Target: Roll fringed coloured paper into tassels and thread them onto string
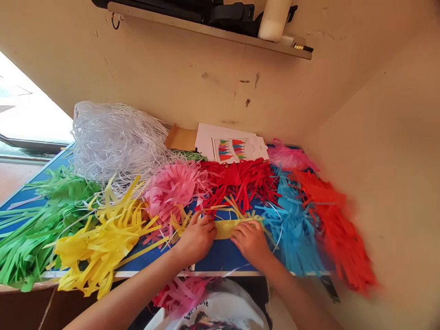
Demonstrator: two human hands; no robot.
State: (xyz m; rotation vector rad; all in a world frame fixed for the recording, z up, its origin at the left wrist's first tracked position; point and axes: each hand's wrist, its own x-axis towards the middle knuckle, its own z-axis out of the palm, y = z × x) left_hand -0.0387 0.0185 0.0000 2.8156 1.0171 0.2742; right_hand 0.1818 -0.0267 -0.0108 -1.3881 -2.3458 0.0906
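Note:
A yellow fringed tissue-paper strip (225, 229) lies across the blue tabletop (220, 261), its cut fringe fanning out at the far side. My left hand (196, 236) has its fingers curled over the strip's left end. On the right end, my right hand (251, 238) presses with bent fingers and thumb. Between the two hands the uncut yellow band shows flat. Just beyond are red fringed paper (244, 181) and a pink fringed bunch (175, 185). A yellow fringed pile (103, 243) sits left of my left hand, and blue fringed paper (294, 229) is right of my right hand.
Green fringe (44, 229) hangs over the left front edge; orange-red fringe (343, 229) covers the right end. White stringy strands (117, 137) heap at the back left. A printed tassel package (233, 149) leans by the wall. A shelf (213, 30) juts overhead. Pink fringe (185, 293) rests on my lap.

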